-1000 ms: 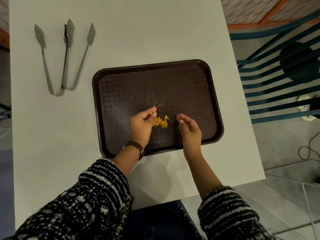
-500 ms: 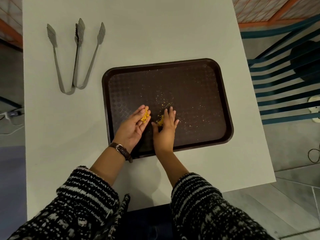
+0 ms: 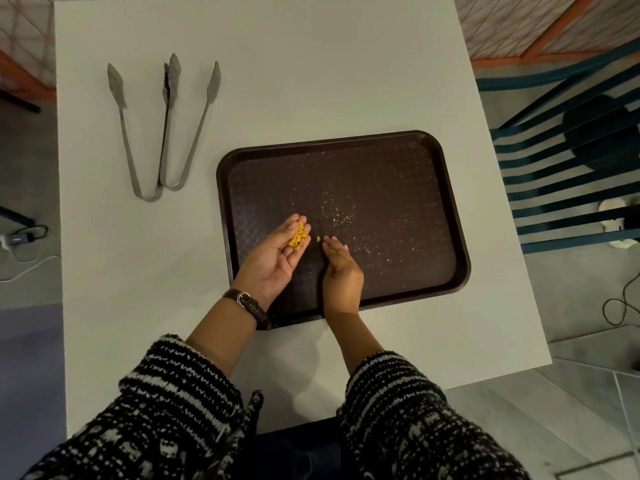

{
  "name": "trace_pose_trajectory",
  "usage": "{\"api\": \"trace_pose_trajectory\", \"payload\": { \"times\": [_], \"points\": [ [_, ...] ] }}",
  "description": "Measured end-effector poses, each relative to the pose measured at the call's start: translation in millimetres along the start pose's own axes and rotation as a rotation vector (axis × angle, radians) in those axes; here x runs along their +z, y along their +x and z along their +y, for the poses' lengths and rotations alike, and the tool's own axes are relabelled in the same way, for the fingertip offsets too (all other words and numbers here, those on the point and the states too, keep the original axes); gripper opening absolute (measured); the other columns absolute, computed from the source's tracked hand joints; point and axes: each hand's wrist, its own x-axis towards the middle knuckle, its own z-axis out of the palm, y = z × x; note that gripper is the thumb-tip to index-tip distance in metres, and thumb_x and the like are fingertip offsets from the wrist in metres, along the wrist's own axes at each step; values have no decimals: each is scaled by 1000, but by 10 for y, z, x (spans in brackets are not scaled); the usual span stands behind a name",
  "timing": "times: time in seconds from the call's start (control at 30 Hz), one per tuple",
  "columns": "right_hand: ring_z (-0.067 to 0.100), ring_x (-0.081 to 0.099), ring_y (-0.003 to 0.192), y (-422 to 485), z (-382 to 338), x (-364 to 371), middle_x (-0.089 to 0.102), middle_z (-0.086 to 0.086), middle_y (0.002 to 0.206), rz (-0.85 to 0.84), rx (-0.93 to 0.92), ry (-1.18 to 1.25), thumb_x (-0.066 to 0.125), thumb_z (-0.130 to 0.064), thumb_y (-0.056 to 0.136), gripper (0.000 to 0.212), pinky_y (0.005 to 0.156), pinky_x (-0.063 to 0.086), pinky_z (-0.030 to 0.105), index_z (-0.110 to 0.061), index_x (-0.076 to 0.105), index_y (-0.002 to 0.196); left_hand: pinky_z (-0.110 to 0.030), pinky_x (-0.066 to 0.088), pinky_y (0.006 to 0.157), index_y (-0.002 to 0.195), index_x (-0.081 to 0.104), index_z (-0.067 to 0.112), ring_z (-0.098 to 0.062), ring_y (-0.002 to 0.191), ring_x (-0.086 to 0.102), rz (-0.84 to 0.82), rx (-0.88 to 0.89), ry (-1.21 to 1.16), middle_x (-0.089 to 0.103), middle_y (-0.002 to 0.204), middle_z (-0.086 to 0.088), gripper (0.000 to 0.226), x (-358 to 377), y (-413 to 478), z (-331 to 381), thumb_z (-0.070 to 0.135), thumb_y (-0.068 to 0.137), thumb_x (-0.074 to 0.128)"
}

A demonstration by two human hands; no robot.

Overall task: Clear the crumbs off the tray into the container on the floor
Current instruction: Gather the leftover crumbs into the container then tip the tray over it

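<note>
We see a dark brown tray (image 3: 381,168) lying flat on the white surface (image 3: 311,81), toward its near right part; both hands work over the tray's near left area. The left hand (image 3: 273,259) is turned palm up, its grip open and cupped, and a clump of yellow crumbs (image 3: 299,236) rests on its fingers; a dark watch (image 3: 247,304) sits on that wrist. The right hand (image 3: 341,273) stands on edge just right of the left one, its grip open and holding nothing, fingers straight and pointing away from us, with fingertips (image 3: 330,241) down at the tray floor; one small crumb (image 3: 318,239) lies between the two hands. Fine loose crumbs (image 3: 341,220) are scattered over the tray's middle and right. Two metal tongs (image 3: 162,133) lie side by side on the far left of the surface, well apart from the tray. Both sleeves (image 3: 180,393) are black-and-white knit; the container on the floor is not in view.
</note>
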Motion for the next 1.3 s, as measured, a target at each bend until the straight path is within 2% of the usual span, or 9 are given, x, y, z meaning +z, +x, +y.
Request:
{"api": "trace_pose_trajectory", "payload": {
  "times": [0.2, 0.43, 0.5, 0.6, 0.7, 0.77, 0.83, 0.97, 1.3],
  "points": [
    [24, 63, 102, 3, -37, 64, 70, 20, 105, 189, -51, 32, 48, 10, 79, 30, 100, 26, -2, 8, 70, 99, -30, 53, 85, 103, 63, 6, -15, 97, 65, -6, -26, 24, 71, 98, -5, 17, -49, 14, 95, 4, 91, 51],
    [24, 66, 99, -33, -49, 44, 71, 20, 102, 249, -60, 32, 48, 14, 77, 31, 98, 34, 5, 6, 72, 95, -28, 54, 85, 104, 63, 6, -14, 94, 68, -27, -65, 34, 71, 100, -6, 17, -119, 28, 61, 5, 90, 54],
    [16, 65, 94, -47, -185, -26, 71, 16, 104, 240, 160, 186, 48, 15, 81, 31, 90, 39, 1, 4, 72, 97, -29, 54, 85, 103, 64, 5, -14, 92, 69, -40, -63, 29, 73, 97, -5, 17, -109, -10, 26, 5, 90, 53],
    [8, 65, 81, 61, -364, -206, 71, 11, 105, 240, 693, 744, 54, 10, 86, 26, 79, 51, 12, 0, 70, 103, -28, 55, 83, 102, 64, 5, -15, 92, 70, -62, -64, 15, 73, 95, -6, 16, -93, -81, -40, 6, 91, 52],
    [15, 63, 98, 110, -459, -444, 66, 6, 100, 69, 876, 1278, 46, 9, 92, 28, 97, 45, 25, 3, 59, 116, -28, 55, 83, 101, 64, 4, -15, 90, 70, -70, -49, 8, 74, 92, -7, 17, -106, -169, -117, 8, 93, 49],
    [20, 52, 123, 82, -472, -585, 62, 0, 104, 8, 873, 1478, 41, 8, 94, 23, 109, 36, 29, 4, 54, 113, -28, 54, 83, 101, 64, 3, -15, 88, 70, -83, -37, 6, 74, 91, -7, 18, -121, -242, -170, 9, 94, 48],
    [19, 49, 126, 22, -448, -699, 64, 2, 102, -47, 858, 1543, 39, 7, 95, 24, 112, 32, 30, 4, 51, 115, -28, 54, 84, 100, 64, 3, -15, 87, 71, -87, -19, 14, 74, 90, -8, 18, -137, -315, -239, 9, 94, 48],
    [16, 62, 93, -225, -312, -933, 74, 5, 73, -130, 791, 1589, 40, 7, 95, 24, 111, 33, 30, 1, 56, 111, -28, 55, 82, 99, 63, 3, -14, 85, 71, -103, 6, 41, 74, 89, -6, 17, -137, -498, -505, 9, 93, 48],
    [9, 70, 61, -1552, 593, -1863, 73, 5, 68, -238, 658, 1521, 45, 5, 93, 17, 89, 50, 28, -3, 61, 92, -27, 58, 75, 102, 63, 1, -16, 85, 71, -178, 37, -42, 74, 91, -9, 18, -419, -1401, -2143, 9, 93, 50]
  ]
}}
